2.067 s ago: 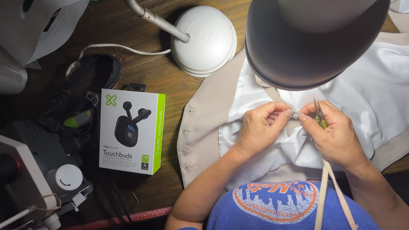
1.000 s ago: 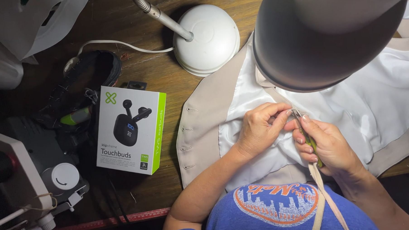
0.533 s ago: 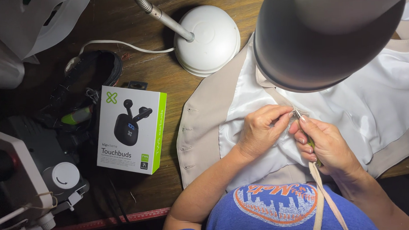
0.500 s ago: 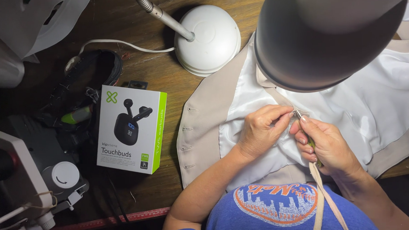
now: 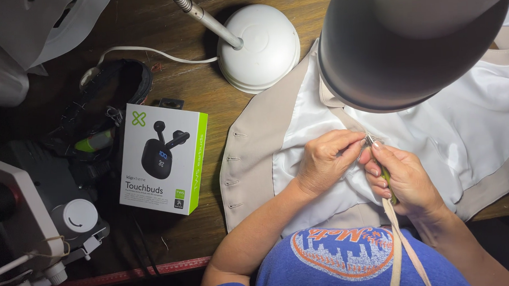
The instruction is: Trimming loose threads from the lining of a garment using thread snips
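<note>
A beige vest [image 5: 254, 160] with a white satin lining [image 5: 463, 130] lies open on the wooden table. My left hand [image 5: 325, 160] pinches the lining at a seam near the middle. Right beside it, my right hand [image 5: 405, 177] grips a small green-handled tool [image 5: 386, 180] whose metal tip touches the same seam. A beige tape [image 5: 396, 239] hangs from around my neck, down past my right wrist.
A grey lamp shade [image 5: 414, 41] hangs over the vest and hides part of it; its white round base [image 5: 259, 47] stands behind. A white and green earbuds box [image 5: 162, 157] lies to the left, near dark clutter and a white machine [image 5: 26, 224]. A red ruler [image 5: 129, 272] lies at the front edge.
My right hand has shifted slightly left and down along the seam, closer to the left hand. The left hand keeps its pinch on the lining.
</note>
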